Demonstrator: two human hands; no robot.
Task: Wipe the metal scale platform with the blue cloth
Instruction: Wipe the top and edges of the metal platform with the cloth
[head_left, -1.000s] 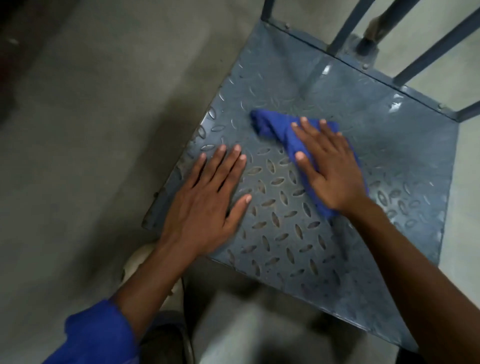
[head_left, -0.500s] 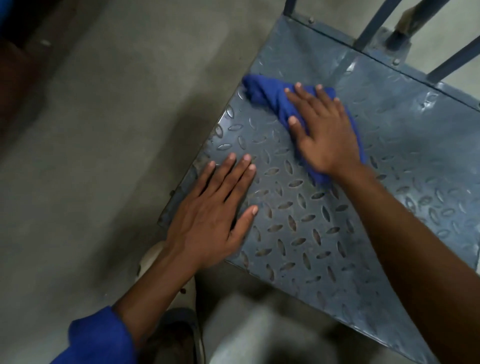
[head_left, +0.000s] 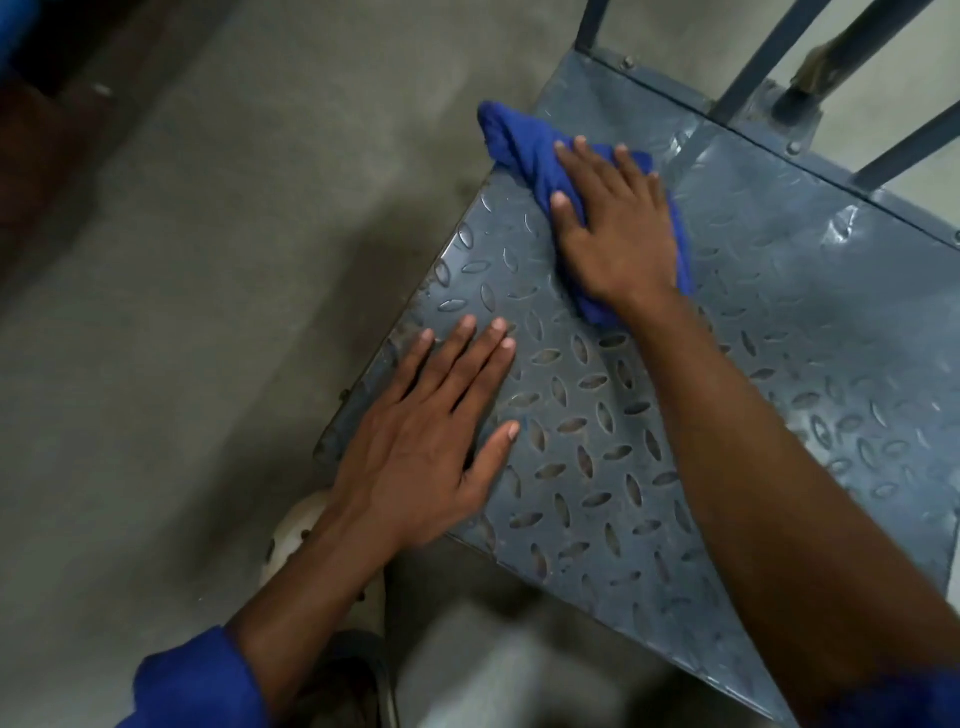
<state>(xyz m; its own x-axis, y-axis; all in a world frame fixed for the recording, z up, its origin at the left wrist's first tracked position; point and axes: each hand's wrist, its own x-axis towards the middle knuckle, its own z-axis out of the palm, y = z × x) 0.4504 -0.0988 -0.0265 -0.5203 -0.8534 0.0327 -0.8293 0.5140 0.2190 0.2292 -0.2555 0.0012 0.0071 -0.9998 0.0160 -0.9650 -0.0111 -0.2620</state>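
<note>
The metal scale platform (head_left: 769, 374) is a grey-blue plate with raised oval treads, filling the right half of the view. A crumpled blue cloth (head_left: 511, 140) lies at its far left edge, one end poking past the rim. My right hand (head_left: 613, 228) presses flat on the cloth, fingers spread, covering most of it. My left hand (head_left: 431, 447) rests palm down on the platform's near left corner, fingers apart and holding nothing.
Grey-blue metal bars (head_left: 753, 67) rise from the platform's far edge. Concrete floor (head_left: 182, 338) lies to the left. A white shoe toe (head_left: 291, 535) shows below my left wrist, and blue sleeves cover both forearms' lower ends.
My right hand has pushed the cloth away from me and leftward, from the platform's middle to its far left edge. My left hand stays planted on the near corner.
</note>
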